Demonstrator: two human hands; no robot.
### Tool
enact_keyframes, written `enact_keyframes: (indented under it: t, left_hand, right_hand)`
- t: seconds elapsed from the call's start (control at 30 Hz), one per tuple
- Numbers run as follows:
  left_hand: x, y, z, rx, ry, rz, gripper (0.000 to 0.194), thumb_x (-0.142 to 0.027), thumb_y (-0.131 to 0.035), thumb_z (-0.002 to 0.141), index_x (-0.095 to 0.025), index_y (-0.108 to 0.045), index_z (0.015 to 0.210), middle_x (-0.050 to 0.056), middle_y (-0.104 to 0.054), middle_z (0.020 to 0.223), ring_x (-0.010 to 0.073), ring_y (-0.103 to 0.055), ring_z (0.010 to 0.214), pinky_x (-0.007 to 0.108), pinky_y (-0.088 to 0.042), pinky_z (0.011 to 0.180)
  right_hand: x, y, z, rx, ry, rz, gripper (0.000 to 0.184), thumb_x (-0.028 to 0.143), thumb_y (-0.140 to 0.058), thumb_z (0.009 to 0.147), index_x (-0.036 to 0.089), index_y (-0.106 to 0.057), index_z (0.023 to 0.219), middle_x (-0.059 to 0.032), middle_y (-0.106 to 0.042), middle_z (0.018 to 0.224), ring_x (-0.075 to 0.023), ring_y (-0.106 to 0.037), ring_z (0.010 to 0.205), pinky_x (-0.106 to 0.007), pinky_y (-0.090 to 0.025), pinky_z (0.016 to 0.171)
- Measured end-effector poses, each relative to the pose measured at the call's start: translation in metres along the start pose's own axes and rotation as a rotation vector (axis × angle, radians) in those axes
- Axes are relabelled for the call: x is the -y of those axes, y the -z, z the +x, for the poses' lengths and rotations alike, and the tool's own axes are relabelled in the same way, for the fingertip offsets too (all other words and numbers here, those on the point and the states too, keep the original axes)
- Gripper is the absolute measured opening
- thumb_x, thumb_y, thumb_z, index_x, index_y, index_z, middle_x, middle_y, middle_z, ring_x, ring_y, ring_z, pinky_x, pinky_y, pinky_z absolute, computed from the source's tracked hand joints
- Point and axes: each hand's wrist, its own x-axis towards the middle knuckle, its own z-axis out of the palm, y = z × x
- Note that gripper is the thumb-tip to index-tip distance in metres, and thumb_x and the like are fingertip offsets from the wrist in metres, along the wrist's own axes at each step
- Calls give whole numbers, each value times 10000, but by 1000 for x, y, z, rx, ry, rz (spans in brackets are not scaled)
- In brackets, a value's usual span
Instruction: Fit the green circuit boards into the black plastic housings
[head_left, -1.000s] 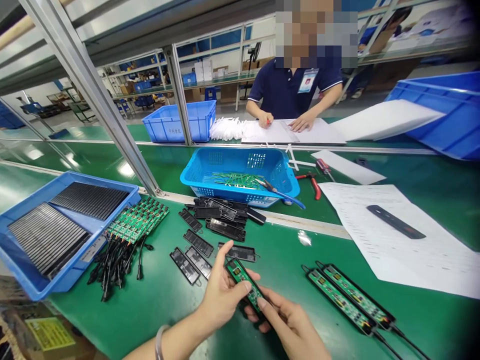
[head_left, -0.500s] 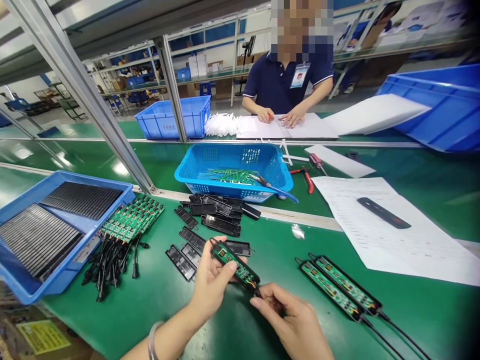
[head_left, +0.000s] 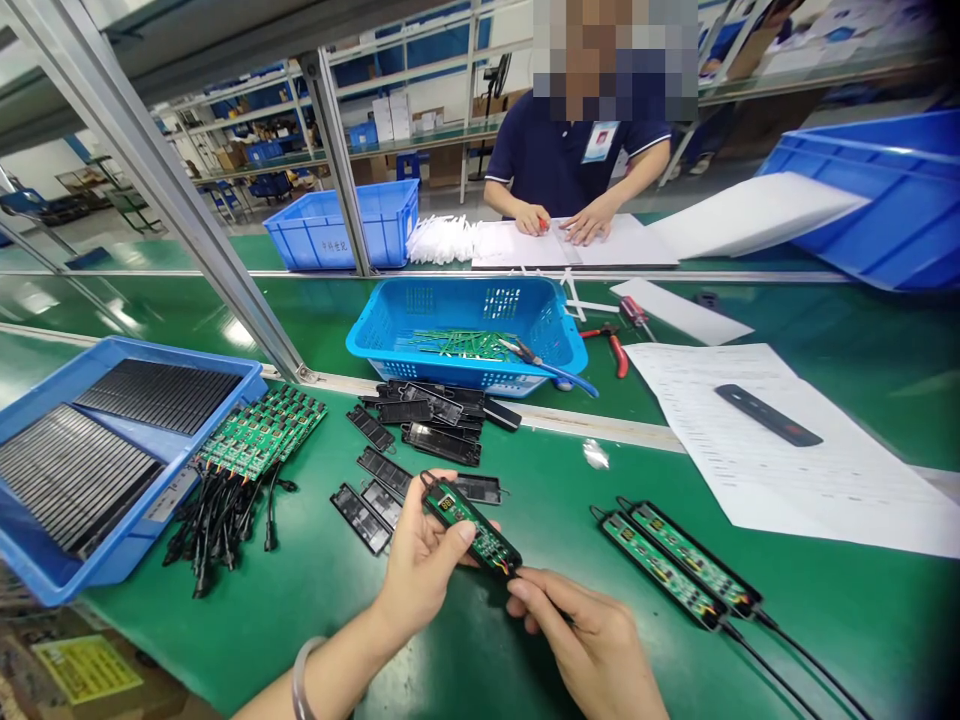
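The right hand (head_left: pixel 589 632) has shifted from the board face to the wired end of the circuit-board unit (head_left: pixel 486 541), its thumb and fingers pinched there. The left hand (head_left: pixel 420 565) remains clamped around the unit, thumb on the board. The unit is held above the green bench (head_left: pixel 300 625). Attention has apparently passed from board seating to cable exit.

Circuit board (head_left: pixel 487 546) partly hidden by the left hand (head_left: pixel 421 568), blue tray (head_left: pixel 112 571) cut off at the left edge
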Motion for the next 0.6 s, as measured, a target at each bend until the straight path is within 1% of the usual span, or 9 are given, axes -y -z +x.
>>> enact_keyframes:
  t: [0.03,0.1,0.17,0.3,0.37,0.43,0.5,0.53,0.6]
  left_hand:
    - [0,0,0,0,-7,0,544,-384,-692,823,-203,-357,1212,42,-715,807,211,-719,805,251,-539,645]
    - [0,0,-1,-2,-26,-2,509,-366,-688,830,-209,-370,1195,33,-709,807,202,-715,806,247,-533,648]
    - [1,-1,-2,8,-40,-6,479,-351,-685,836,-215,-379,1178,31,-705,811,200,-711,821,248,-528,656]
    - [2,-1,-4,58,-31,-16,463,-358,-680,836,-214,-387,1164,49,-712,850,190,-697,828,289,-529,734]
    - [0,0,-2,60,-23,1,476,-356,-678,833,-208,-389,1182,65,-717,894,158,-674,803,272,-515,750]
    - [-3,3,0,45,20,33,512,-347,-666,828,-203,-384,1230,71,-716,920,122,-634,720,215,-494,652]
    - [-4,6,4,44,123,84,549,-318,-644,814,-199,-380,1281,38,-701,838,96,-564,584,167,-416,487]
    - [-3,7,5,59,186,116,556,-287,-632,799,-196,-392,1292,5,-671,759,83,-512,514,157,-357,427]
    - [0,8,6,122,277,177,556,-195,-617,741,-184,-453,1272,-62,-555,622,61,-408,437,159,-272,391]
  right_hand:
    - [1,-1,0,29,-44,42,296,452,-542,906,236,-714,801,8,-652,594,-156,-568,497,-255,-450,537]
    - [3,-4,0,81,-123,117,310,458,-492,926,222,-689,968,24,-634,581,-147,-553,487,-248,-438,527]
    - [4,-5,-1,111,-152,139,343,464,-441,946,205,-629,1070,50,-580,526,-142,-523,466,-244,-410,512]
    - [3,-4,-2,127,-143,53,324,490,-413,957,224,-544,829,87,-440,461,-123,-424,430,-239,-318,475]
    - [3,-3,-2,166,-145,43,334,484,-378,973,232,-499,791,86,-448,467,-122,-435,435,-236,-324,480]
    - [5,-1,-1,251,-94,6,337,463,-373,982,233,-491,765,65,-511,498,-128,-490,472,-233,-361,507]
    - [5,1,1,282,20,-97,332,436,-436,968,231,-503,716,42,-561,553,-131,-528,516,-228,-388,521]
    - [5,2,1,253,91,-161,306,408,-479,957,227,-523,713,34,-577,587,-131,-540,534,-225,-398,523]
    - [3,3,2,107,260,-270,187,322,-531,944,218,-585,798,19,-599,655,-132,-568,570,-221,-429,545]
